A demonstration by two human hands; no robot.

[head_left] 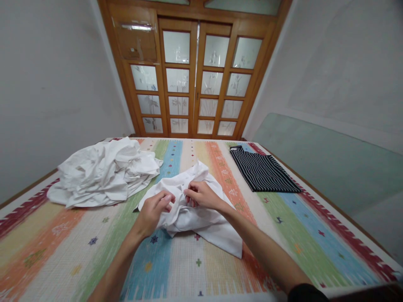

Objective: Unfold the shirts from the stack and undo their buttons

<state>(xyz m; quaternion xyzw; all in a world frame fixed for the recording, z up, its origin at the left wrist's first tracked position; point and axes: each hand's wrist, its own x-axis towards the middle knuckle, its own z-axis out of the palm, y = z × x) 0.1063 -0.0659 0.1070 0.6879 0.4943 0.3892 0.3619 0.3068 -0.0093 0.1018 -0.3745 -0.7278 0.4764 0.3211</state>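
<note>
In front of me lies a crumpled white shirt (206,224), with a collar-like part standing up at its far end and a flap spread toward the near right. My right hand (201,195) rests over its middle, thumb and fingers pinched on the fabric. Close by on the left, my left hand (158,207) hovers at the shirt's edge. Its fingers are half curled and loosely apart, with no cloth visible between them. A small dark corner shows beneath the shirt's left edge.
A heap of white clothes (103,174) sits at the back left. On the right lies a folded black-and-white striped garment (264,170). A striped, patterned cloth (103,235) covers the surface. Wooden glass-paned doors (195,79) stand beyond, with walls on both sides.
</note>
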